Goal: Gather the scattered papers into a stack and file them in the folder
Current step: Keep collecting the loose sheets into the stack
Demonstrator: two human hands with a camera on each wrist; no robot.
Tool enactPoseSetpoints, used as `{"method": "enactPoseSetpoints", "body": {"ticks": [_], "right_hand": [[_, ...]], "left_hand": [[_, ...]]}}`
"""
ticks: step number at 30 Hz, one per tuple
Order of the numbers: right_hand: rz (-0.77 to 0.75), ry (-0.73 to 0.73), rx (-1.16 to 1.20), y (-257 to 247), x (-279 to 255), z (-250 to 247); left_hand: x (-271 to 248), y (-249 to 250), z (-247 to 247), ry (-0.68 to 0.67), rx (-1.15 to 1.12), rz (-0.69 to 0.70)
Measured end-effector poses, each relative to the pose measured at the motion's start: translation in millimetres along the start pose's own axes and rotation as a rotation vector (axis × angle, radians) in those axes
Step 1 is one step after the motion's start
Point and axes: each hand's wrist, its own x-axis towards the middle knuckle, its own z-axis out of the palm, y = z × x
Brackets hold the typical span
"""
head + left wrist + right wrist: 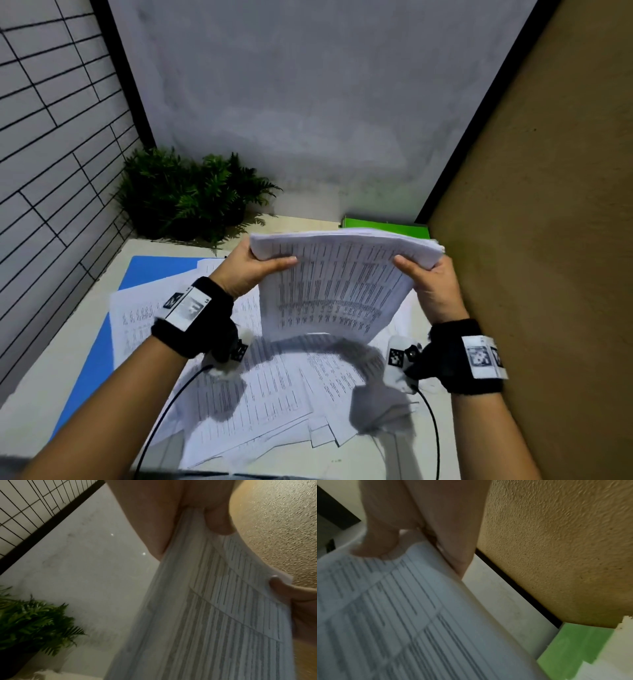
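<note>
A thick stack of printed papers [337, 284] hangs upright in the air above the table, bowed along its top edge. My left hand [255, 265] grips its upper left corner, thumb on the front sheet. My right hand [424, 274] grips the upper right corner the same way. Up close, the stack [214, 615] fills the left wrist view under my left thumb [217, 519]; the stack [393, 615] also fills the right wrist view. More loose sheets [260, 387] lie fanned on the table below. A blue folder [102, 342] lies under them at the left.
A green folder [387, 226] lies at the back right against the wall, also in the right wrist view [573, 646]. A potted fern [191, 195] stands in the back left corner. A brown textured panel [548, 205] walls off the right side. Wrist-camera cables trail over the front sheets.
</note>
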Motion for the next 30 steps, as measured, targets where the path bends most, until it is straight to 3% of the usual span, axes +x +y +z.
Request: {"method": "enactPoseSetpoints", "body": {"ticks": [3,5,12,18,21,27,30], "right_hand": [[0.033,-0.119,0.022,0,-1,-5],[0.086,-0.121,0.003,8,1,-4],[0.168,-0.087,-0.001,26,8,5],[0.337,-0.069,-0.102,61,6,7],[0.35,0.039,-0.153,70,4,8],[0.259,0.178,0.049,37,28,13],[0.35,0.062,-0.07,46,19,22]], "left_hand": [[-4,-2,1,-0.144,0.026,0.018],[-3,-13,3,-0.154,0.027,-0.008],[7,-27,8,-0.028,0.034,-0.088],[7,-61,6,0.035,0.162,-0.291],[1,-73,11,0.057,0.243,-0.35],[1,-57,6,0.073,0.321,-0.27],[-3,-55,-6,0.227,0.306,-0.225]]}}
